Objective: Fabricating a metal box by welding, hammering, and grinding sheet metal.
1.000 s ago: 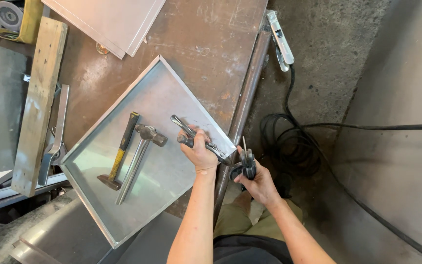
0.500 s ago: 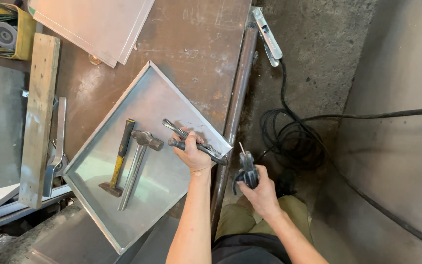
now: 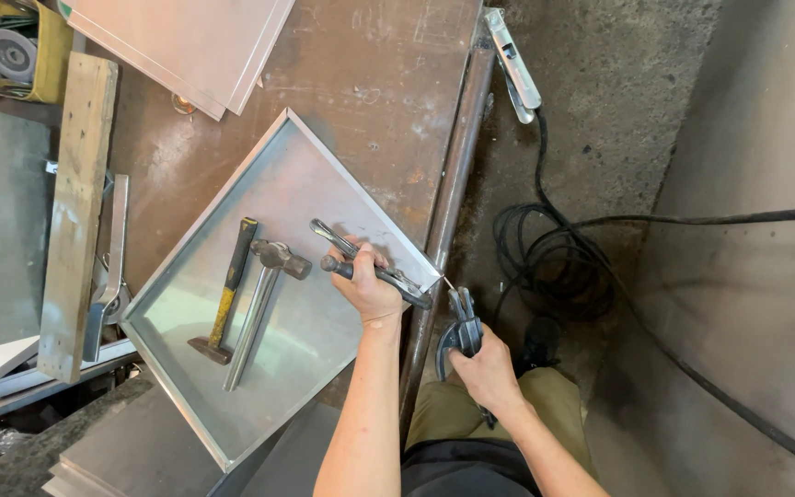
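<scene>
Steel tray (image 3: 305, 175) is lying on the rusty surface (image 3: 388, 64), its right corner at the surface's right edge. I'm closing my left hand (image 3: 367, 287) in a firm grip on the locking pliers (image 3: 370, 264) clamping that corner. My right hand (image 3: 482, 370) is gripping the electrode holder (image 3: 462, 327), tip just beside the corner. Judging by this, I'm lining up a tack; steadying the rod comes next.

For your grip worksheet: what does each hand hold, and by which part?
Left hand: locking pliers, by the handles, jaws at the tray corner. Right hand: welding electrode holder, by its handle.
</scene>
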